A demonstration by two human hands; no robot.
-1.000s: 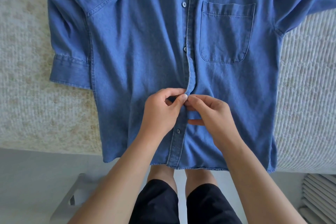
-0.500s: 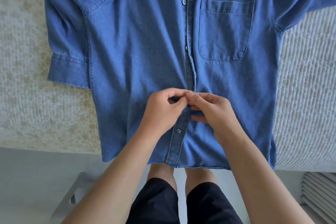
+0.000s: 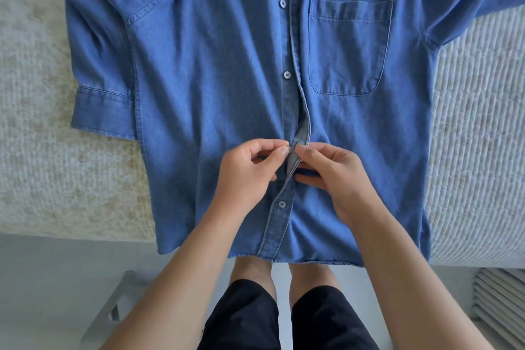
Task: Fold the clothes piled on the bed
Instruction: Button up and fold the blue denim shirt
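Observation:
A blue denim shirt (image 3: pixel 216 88) lies front-up across the bed (image 3: pixel 51 167), hem toward me and hanging a little over the edge. Its chest pocket (image 3: pixel 349 45) is at the upper right, and one cuffed sleeve is folded along the left side. My left hand (image 3: pixel 244 173) pinches the button side of the front placket, and my right hand (image 3: pixel 332 176) pinches the buttonhole edge, which is lifted and turned up. The fingertips of both hands meet at the placket, between a fastened button above and a fastened button below.
The bed has a cream textured cover on the left and a white ribbed one (image 3: pixel 477 150) on the right. Below the bed edge is grey floor, my legs in black shorts (image 3: pixel 284 318), a pale frame (image 3: pixel 113 310) at lower left and a slatted object (image 3: pixel 500 301) at lower right.
The buttonhole edge of the placket has been pulled up and opened between my fingertips. Both hands stay at the same spot on the shirt.

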